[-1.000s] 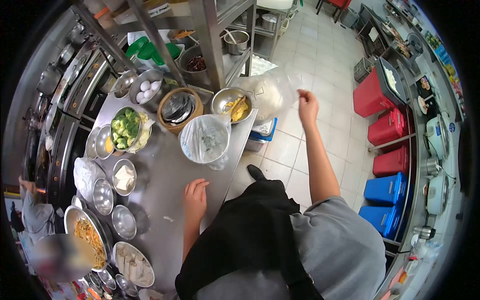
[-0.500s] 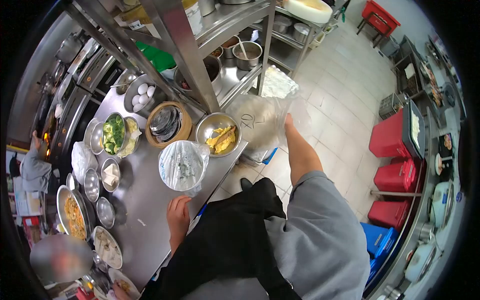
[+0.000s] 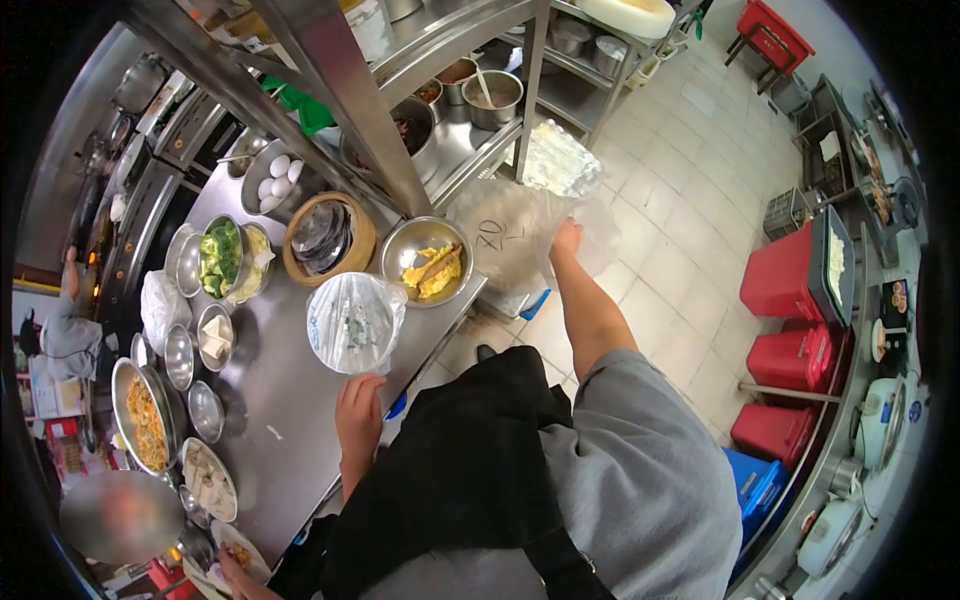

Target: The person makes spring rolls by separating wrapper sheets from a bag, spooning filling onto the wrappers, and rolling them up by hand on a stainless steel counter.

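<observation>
My right hand (image 3: 566,240) is closed on the top of a clear plastic bag (image 3: 500,232) with black marker writing on it. The bag hangs beyond the table corner, and its contents look pale and blurred. My left hand (image 3: 359,412) is over the table's near edge, fingers loosely extended and holding nothing visible. Just beyond its fingertips stands a container wrapped in a white plastic bag (image 3: 355,322). A metal bowl (image 3: 395,262) with yellow pieces of food (image 3: 434,272) sits at the table corner, between the wrapped container and the clear bag.
A bamboo steamer (image 3: 362,262), a pot of eggs (image 3: 262,168), bowls of green vegetables (image 3: 218,258) and noodles (image 3: 146,420) crowd the steel table (image 3: 290,395). Metal shelving (image 3: 400,170) rises at its far end. Red bins (image 3: 785,270) line the right side. Another person's hand (image 3: 238,578) is at lower left.
My right hand has moved slightly up and left with the bag, and more of the hand now shows. My left hand stays near the wrapped container. The view has shifted slightly.
</observation>
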A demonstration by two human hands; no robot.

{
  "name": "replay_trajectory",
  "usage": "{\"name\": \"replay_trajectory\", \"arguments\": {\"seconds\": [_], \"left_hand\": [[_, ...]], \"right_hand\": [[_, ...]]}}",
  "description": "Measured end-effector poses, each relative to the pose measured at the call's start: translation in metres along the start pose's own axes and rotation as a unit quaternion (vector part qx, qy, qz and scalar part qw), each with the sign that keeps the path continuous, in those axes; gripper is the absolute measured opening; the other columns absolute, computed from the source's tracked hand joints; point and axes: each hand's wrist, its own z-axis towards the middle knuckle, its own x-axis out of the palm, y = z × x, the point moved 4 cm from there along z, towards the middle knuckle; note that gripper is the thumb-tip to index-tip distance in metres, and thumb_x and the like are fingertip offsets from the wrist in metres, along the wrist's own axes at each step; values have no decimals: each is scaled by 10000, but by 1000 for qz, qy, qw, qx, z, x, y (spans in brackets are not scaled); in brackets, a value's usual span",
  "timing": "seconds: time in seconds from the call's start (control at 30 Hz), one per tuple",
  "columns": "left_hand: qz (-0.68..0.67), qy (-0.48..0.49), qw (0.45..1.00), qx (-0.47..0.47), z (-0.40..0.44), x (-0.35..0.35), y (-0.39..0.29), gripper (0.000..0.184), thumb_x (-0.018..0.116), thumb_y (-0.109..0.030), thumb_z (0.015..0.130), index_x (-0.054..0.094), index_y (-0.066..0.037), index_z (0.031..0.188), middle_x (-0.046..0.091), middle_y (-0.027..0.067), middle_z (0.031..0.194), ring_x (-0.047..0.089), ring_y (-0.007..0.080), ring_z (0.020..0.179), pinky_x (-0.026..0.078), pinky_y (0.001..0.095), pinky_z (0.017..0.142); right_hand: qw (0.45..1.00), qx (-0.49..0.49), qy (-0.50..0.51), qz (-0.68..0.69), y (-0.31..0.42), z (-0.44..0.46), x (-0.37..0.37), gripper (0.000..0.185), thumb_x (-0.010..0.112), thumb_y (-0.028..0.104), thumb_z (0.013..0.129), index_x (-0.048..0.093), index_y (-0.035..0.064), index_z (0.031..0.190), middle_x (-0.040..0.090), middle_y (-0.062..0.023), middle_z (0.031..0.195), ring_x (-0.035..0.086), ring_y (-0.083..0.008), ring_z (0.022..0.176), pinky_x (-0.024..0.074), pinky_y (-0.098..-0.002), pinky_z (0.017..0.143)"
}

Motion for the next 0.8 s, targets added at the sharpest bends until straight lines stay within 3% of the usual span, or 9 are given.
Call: {"name": "replay_trajectory", "arguments": {"seconds": [0.03, 0.13, 0.23, 0.33, 0.37, 0.43, 0.53, 0.57, 0.8], "left_hand": [[1, 1, 1000, 5, 1, 1, 1, 240, 580, 77, 812, 670, -42, 1000, 671, 109, 1031, 628, 320, 991, 496, 409, 876], [2, -1, 1000, 7, -1, 2, 2, 237, 580, 74, 814, 672, -42, 1000, 674, 105, 1040, 631, 318, 986, 496, 410, 875], [6, -7, 1000, -8, -6, 0, 0, 245, 587, 83, 809, 675, -44, 999, 674, 108, 1041, 631, 318, 978, 499, 406, 864], [7, -10, 1000, -16, -17, 2, 1, 257, 594, 109, 804, 675, -39, 998, 673, 116, 1029, 630, 320, 962, 504, 397, 836], [4, -10, 1000, -21, -20, 3, 2, 257, 594, 108, 804, 676, -40, 997, 674, 114, 1027, 631, 319, 959, 504, 396, 834], [-2, -9, 1000, -26, -24, 5, 2, 256, 596, 106, 803, 677, -42, 995, 675, 112, 1025, 632, 318, 954, 504, 397, 832], [-6, -12, 1000, -25, -24, 5, -1, 251, 599, 101, 802, 678, -42, 993, 678, 114, 1021, 634, 320, 948, 503, 402, 832], [-5, -14, 1000, -22, -23, 5, -2, 249, 599, 99, 803, 678, -42, 993, 678, 115, 1020, 635, 321, 948, 503, 403, 832], [-16, -15, 1000, 19, -15, 9, 0, 218, 597, 76, 817, 678, -41, 983, 683, 115, 1015, 640, 320, 957, 504, 412, 841]], "right_hand": [[995, 45, -3, 91, -12, 8, 11, 299, 447, 146, 959, 615, 32, 1178, 535, -231, 1317, 514, -416, 1225, 483, -471, 986], [992, 119, -22, 44, 4, -16, -11, 324, 471, 180, 941, 613, 18, 1183, 586, -238, 1265, 561, -420, 1180, 495, -498, 945], [982, -80, 114, -128, 21, -19, -25, 342, 482, 224, 952, 603, 9, 1188, 645, -222, 1147, 621, -430, 1081, 527, -507, 867], [946, -266, 182, 21, -21, 31, 28, 408, 469, 356, 973, 647, 20, 1118, 709, -137, 1051, 683, -304, 981, 522, -468, 758], [943, -172, 260, 118, -21, 33, 30, 376, 492, 329, 972, 650, 22, 1120, 705, -133, 1046, 682, -293, 960, 528, -458, 752], [869, 27, 392, 300, -22, 33, 33, 314, 538, 274, 971, 655, 26, 1123, 697, -125, 1036, 681, -273, 918, 539, -440, 739], [762, 52, 543, 350, 32, -15, -29, 260, 578, 171, 961, 657, 21, 1158, 688, -120, 1038, 663, -249, 864, 552, -430, 758], [808, -52, 517, 278, 33, -8, -28, 263, 580, 155, 958, 657, 12, 1164, 688, -121, 1045, 661, -243, 870, 555, -432, 767], [910, -117, 338, 209, 91, -52, -131, 272, 498, 74, 915, 699, -6, 1080, 710, -74, 968, 624, -194, 868, 510, -375, 775]]}}
